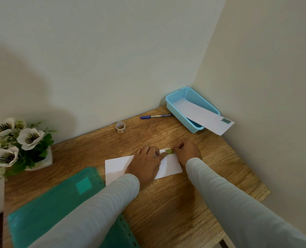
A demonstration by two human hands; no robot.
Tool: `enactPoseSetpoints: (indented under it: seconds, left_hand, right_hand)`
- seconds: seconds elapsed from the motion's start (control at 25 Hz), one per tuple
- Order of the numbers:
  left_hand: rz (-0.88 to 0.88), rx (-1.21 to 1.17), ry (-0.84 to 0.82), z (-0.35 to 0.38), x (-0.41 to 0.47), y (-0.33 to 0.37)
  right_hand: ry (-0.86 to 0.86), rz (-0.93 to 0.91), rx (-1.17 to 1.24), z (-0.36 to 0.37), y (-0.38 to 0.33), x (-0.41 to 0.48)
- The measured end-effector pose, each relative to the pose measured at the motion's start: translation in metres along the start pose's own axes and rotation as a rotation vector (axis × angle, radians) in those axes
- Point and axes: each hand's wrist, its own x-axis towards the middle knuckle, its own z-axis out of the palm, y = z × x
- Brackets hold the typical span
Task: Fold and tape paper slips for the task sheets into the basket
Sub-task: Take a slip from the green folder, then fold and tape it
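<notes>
The worktop (166, 203) fills most of my view, and the blue basket (189, 97) sits in its far right corner, against both walls. Well apart from the basket, on the near left, lies the green folder (59, 208). The flowers (14, 145) stand far to the basket's left.

One finished slip (202, 115) already lies in the basket, its taped end sticking out over the near rim. So I judge one slip done.

The folded slip (118, 165) I am working on lies on the worktop, nearer me than the basket and to its left. My left hand (145, 161) rests on it, fingers pressing the flap down. My right hand (188, 151), fingers curled, pinches the piece of tape (169, 151) at the slip's far edge.

The pen (155, 116) lies just left of the basket, and the tape roll (120, 127) is further left.

What remains, I think, is smoothing the tape and dropping this slip in the basket. I cannot tell how many more slips there are.
</notes>
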Motion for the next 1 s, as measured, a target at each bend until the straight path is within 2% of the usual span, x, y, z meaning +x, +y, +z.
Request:
enactPoseSetpoints:
  seconds: [0.2,0.44,0.64,0.88,1.0]
  left_hand:
    - [-0.041,-0.057,0.023,0.002,0.0,-0.001]
    - [-0.046,-0.067,0.021,0.002,0.0,-0.001]
    - [-0.06,-0.083,0.023,0.004,-0.001,-0.001]
    - [-0.069,-0.07,0.015,0.003,0.0,-0.001]
    - [-0.059,-0.076,0.011,0.003,-0.001,-0.001]
  right_hand:
    - [-0.067,-0.108,0.032,-0.004,0.015,-0.007]
    - [-0.021,-0.038,-0.189,0.006,-0.009,-0.012]
    - [-0.088,-0.103,-0.13,0.0,0.004,-0.015]
    - [-0.046,0.004,-0.239,0.008,-0.014,-0.011]
    - [-0.087,-0.067,-0.176,0.004,-0.004,-0.014]
